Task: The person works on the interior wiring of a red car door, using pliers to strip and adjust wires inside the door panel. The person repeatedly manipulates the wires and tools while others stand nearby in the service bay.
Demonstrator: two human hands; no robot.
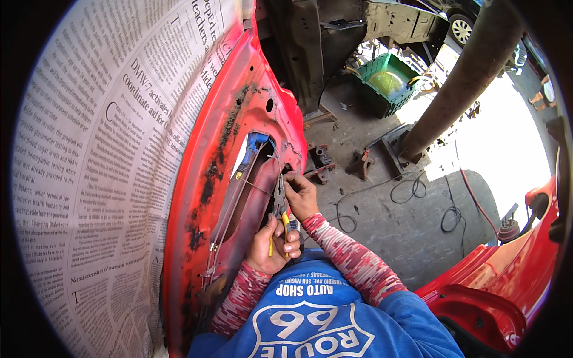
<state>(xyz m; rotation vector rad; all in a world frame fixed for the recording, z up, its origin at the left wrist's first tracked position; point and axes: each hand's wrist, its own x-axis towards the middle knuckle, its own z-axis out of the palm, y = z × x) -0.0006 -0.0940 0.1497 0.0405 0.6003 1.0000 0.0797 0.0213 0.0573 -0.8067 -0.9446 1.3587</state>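
Note:
My left hand (273, 246) is closed around the yellow handles of a pair of pliers (286, 222). Their narrow grey jaws point up toward a thin wire (261, 188) at the edge of a red car door (197, 173). Beside the jaws, my right hand (302, 196) has thumb and fingers pinched together; what lies between them is too small to make out. The door's inner side has a long opening with thin rods (230, 222) inside and a blue part (255, 143) near its top. Black residue streaks the red metal.
Newspaper sheets (107, 149) cover the area left of the door. Across the floor are a green crate (391, 107), jack stands (360, 164), a thick brown post (459, 83), loose black cable (412, 188) and a red hose (474, 200). Another red body panel (477, 280) stands at right.

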